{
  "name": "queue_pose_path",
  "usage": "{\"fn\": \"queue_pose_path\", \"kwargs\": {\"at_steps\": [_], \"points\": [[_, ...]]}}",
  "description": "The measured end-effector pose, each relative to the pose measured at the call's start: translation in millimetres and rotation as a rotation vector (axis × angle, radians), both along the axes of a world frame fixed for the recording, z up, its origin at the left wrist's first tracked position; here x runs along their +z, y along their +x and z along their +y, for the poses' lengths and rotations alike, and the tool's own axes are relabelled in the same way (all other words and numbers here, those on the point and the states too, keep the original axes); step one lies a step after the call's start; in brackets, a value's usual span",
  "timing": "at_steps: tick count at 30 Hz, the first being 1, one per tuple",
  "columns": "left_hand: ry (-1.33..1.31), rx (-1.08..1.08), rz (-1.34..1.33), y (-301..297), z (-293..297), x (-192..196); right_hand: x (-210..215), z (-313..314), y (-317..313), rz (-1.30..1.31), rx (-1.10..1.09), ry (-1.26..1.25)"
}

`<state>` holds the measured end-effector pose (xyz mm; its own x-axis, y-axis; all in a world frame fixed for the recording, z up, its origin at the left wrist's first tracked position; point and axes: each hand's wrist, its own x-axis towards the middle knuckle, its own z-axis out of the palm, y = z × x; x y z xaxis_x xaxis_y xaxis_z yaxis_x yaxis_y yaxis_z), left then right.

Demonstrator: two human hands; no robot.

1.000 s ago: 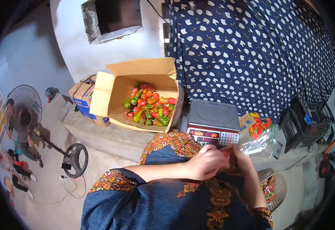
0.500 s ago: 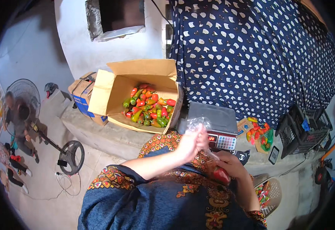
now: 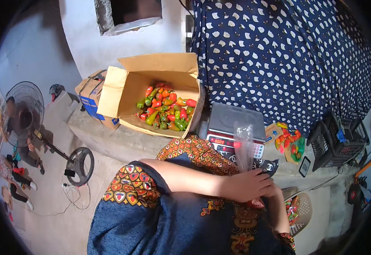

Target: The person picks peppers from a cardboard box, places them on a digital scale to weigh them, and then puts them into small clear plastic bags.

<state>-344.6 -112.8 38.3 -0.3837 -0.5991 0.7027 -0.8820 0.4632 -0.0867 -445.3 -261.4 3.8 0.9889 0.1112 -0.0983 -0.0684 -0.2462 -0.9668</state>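
On the concrete ledge, a cardboard box is set left of a scale, red digits lit. By the near edge, the left hand, fingers loosely extended, is laid over the half-hidden right hand; neither grip can be told. A clear, crinkled bag is stood upright at them.

Clear bag before scale, carton mouth unblocked, black crate right

1. Clear plastic bag: glossy, creased, long and narrow; its visible part stands roughly upright just above the left fingers, its lower part hidden behind them.
2. Red pepper: shiny, mostly covered, showing just below those fingers; whether the bag encloses it is unclear.
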Motion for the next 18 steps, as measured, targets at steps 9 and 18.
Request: {"fn": "queue_pose_path", "kwargs": {"at_steps": [9, 18], "points": [[0.724, 0.197, -0.204, 7.7, 22.9, 34.8, -10.9, -20.2, -2.5, 0.217, 0.120, 0.396], [0.356, -0.052, 0.057, 73.4, 0.9, 22.2, 10.6, -5.7, -1.9, -0.194, -0.009, 0.201]]}}
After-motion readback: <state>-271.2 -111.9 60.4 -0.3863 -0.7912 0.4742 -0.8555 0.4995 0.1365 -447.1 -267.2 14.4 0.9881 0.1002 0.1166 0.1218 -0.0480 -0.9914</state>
